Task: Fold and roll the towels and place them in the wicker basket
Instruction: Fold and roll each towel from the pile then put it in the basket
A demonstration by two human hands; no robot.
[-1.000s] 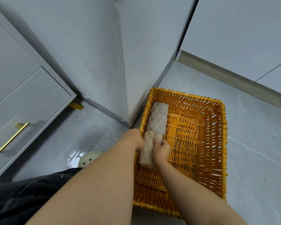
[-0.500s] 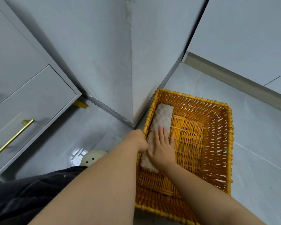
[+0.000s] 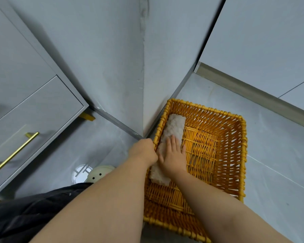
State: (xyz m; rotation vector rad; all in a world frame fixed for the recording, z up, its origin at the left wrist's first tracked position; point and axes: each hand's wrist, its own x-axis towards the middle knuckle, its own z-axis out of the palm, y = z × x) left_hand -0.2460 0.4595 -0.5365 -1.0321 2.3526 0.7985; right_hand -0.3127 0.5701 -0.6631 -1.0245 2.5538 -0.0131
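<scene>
Wicker rim of the orange basket [image 3: 243, 155] is gripped by the curled left hand [image 3: 144, 152]; beside it the right hand [image 3: 174, 156] lies flat, fingers straight, on a pale, fluffy towel [image 3: 175, 126] rolled long against the basket's left wall.

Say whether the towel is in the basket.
In: the towel lies in the wicker basket along its left wall, right hand flat on it.

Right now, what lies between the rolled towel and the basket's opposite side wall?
In the head view, only the wicker basket's bare woven floor. The towel lies along the left wall under the flat right hand.
</scene>
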